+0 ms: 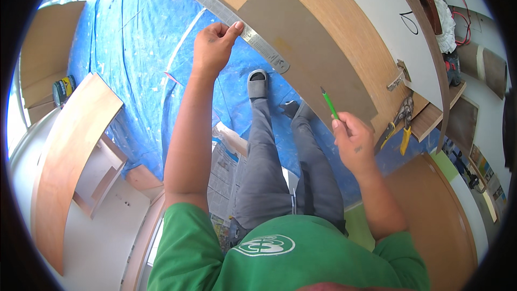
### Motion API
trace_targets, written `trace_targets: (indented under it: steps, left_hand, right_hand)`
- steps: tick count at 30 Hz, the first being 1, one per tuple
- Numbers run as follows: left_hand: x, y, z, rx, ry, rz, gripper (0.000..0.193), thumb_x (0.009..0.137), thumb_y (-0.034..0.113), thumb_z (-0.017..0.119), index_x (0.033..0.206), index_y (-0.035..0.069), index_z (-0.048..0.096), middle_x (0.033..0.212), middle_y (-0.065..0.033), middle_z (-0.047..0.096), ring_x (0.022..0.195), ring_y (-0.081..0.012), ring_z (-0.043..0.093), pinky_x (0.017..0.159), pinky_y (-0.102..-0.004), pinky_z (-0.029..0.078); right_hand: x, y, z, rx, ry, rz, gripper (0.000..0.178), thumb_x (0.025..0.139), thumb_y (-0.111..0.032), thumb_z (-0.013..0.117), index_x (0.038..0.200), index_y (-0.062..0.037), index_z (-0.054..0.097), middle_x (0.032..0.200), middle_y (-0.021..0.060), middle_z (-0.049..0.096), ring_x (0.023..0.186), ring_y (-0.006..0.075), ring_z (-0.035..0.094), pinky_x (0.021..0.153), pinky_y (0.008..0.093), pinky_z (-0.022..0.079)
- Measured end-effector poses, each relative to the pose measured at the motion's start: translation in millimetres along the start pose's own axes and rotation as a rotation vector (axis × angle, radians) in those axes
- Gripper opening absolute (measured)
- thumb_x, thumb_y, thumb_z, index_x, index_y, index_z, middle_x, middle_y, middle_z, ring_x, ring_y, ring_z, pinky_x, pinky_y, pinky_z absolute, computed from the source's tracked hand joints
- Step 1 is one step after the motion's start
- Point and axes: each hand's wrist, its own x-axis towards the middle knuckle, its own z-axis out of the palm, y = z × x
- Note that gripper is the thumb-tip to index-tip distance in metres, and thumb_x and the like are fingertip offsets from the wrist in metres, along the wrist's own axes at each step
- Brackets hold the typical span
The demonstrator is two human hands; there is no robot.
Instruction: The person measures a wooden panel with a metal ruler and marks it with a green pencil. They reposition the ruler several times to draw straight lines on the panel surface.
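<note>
A big blue tarp (134, 48) covers the floor. On it lies one wide wooden board (344, 37) with one flat grey-brown sheet (301, 43) on top. One long metal ruler (231, 19) lies at the sheet's edge, running from upper left to lower right. The left hand (212, 48) pinches the ruler with thumb and fingers closed on it. The right hand (353, 140) is closed around one green pencil (329, 102), tip pointing up toward the sheet. One small round tin (63, 89) with a yellow label sits far left.
</note>
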Motion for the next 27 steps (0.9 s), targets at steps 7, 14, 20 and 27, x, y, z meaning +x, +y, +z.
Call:
trace_targets:
  steps: [7, 14, 20, 27]
  left_hand:
    - [5, -16, -4, -0.2, -0.106, 0.027, 0.041, 0.096, 0.039, 0.076, 0.078, 0.004, 0.067, 0.075, -0.0029, 0.066, 0.07, -0.0107, 0.055, 0.067, -0.027, 0.044]
    - [-14, -37, -19, -0.629, -0.18, 0.079, 0.031, 0.101, 0.031, 0.071, 0.083, 0.006, 0.066, 0.082, -0.0018, 0.066, 0.082, -0.0108, 0.057, 0.079, -0.0289, 0.045]
    - [-62, -46, -56, -0.708, -0.038, 0.045, 0.028, 0.102, 0.03, 0.07, 0.088, 0.006, 0.068, 0.084, -0.0004, 0.066, 0.081, -0.01, 0.056, 0.08, -0.0283, 0.045]
    - [-60, -47, -87, -0.744, 0.065, 0.06, 0.026, 0.102, 0.029, 0.071, 0.09, 0.006, 0.069, 0.084, -0.0003, 0.066, 0.08, -0.0091, 0.055, 0.078, -0.0274, 0.044]
  right_hand:
    - [-7, 10, -6, -0.02, -0.026, -0.06, 0.009, 0.097, -0.005, 0.065, 0.102, 0.0029, 0.066, 0.079, 0.0123, 0.064, 0.068, 0.0223, 0.059, 0.065, 0.0329, 0.048]
    - [-14, 6, -15, 0.061, -0.033, -0.022, 0.011, 0.1, -0.008, 0.064, 0.104, 0.0026, 0.067, 0.076, 0.0089, 0.061, 0.067, 0.0167, 0.057, 0.063, 0.0306, 0.047]
    - [-28, -29, -32, 0.287, -0.209, 0.154, 0.028, 0.099, -0.014, 0.071, 0.122, -0.0006, 0.063, 0.081, -0.0037, 0.051, 0.073, 0.0053, 0.049, 0.066, 0.022, 0.042]
    - [-10, -224, -59, 0.522, -0.91, -0.005, 0.102, 0.074, -0.03, 0.094, 0.153, 0.0003, 0.037, 0.092, -0.0013, 0.046, 0.075, 0.0066, 0.043, 0.066, 0.0206, 0.039]
